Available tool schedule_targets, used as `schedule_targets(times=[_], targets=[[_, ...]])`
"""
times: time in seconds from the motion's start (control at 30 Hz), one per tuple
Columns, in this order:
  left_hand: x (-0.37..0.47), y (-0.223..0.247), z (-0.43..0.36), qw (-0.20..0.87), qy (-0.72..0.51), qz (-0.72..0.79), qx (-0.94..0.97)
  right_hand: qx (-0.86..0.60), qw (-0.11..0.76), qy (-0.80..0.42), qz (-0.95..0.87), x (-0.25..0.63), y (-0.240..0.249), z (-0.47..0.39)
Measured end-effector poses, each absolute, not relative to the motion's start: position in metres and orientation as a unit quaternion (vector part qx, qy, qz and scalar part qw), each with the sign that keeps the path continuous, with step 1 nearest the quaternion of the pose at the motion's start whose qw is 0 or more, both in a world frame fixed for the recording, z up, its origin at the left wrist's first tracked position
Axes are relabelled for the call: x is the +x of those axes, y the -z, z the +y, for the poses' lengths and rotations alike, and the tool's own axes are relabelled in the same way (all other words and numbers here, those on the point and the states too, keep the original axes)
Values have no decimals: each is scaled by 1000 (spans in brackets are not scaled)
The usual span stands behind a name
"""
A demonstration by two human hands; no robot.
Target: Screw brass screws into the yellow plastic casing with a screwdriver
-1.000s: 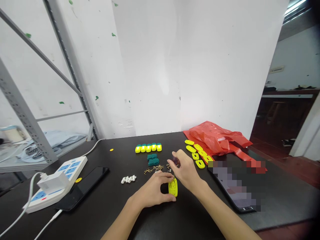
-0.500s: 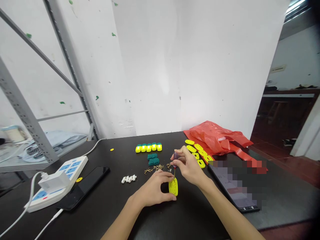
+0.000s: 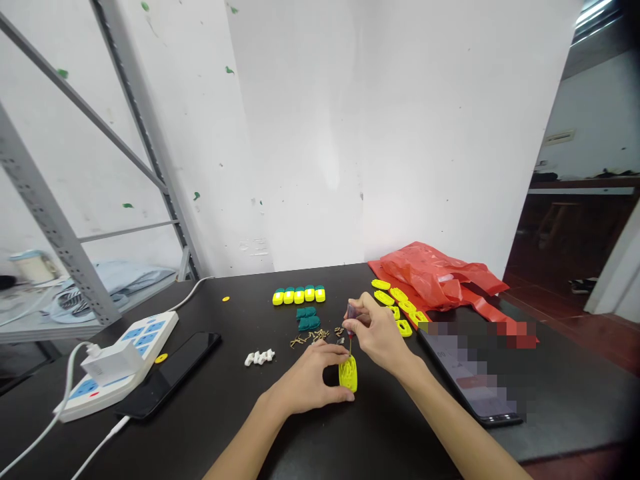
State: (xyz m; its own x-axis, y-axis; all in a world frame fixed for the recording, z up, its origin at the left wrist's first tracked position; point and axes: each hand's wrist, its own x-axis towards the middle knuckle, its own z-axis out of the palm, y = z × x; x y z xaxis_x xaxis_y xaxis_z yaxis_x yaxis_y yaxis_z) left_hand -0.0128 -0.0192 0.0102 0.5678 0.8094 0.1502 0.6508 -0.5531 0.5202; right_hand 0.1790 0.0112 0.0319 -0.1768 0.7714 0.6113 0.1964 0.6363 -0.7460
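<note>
On the dark table, my left hand [image 3: 316, 377] grips a yellow plastic casing [image 3: 349, 377] between thumb and fingers, its ribbed inside facing up. My right hand [image 3: 375, 330] is closed round the handle of a small screwdriver [image 3: 351, 320], held upright with its tip at the casing's far end. Whether a screw sits under the tip is too small to tell. Just beyond my hands lie loose brass-coloured screws [image 3: 315, 337] and dark green plastic pieces [image 3: 309, 323]. White small parts [image 3: 259, 358] lie to the left of my left hand.
Yellow-and-green assembled pieces [image 3: 299, 295] stand in a row at the back. Yellow casing parts [image 3: 399, 294] lie by a red plastic bag [image 3: 430, 277] at right. Phones [image 3: 173, 373] lie on both sides; a power strip [image 3: 155, 333] with cables is at left.
The view has shifted very slightly. Both hands keep their places, with the screwdriver still upright on the yellow casing.
</note>
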Motion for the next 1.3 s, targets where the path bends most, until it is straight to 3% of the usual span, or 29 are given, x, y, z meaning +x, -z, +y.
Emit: schedule_targets(times=[0.37,0.7,1.3], targets=[[-12,-11,-20,197,-184,433,860,-376,568,-138,-719,175,-21,14],[-17,-15,-20,188,-182,424,867,-370,677,-178,-611,175,-9,19],[-20,-10,-20,148,-207,412,875,-359,611,-238,-664,165,10,31]])
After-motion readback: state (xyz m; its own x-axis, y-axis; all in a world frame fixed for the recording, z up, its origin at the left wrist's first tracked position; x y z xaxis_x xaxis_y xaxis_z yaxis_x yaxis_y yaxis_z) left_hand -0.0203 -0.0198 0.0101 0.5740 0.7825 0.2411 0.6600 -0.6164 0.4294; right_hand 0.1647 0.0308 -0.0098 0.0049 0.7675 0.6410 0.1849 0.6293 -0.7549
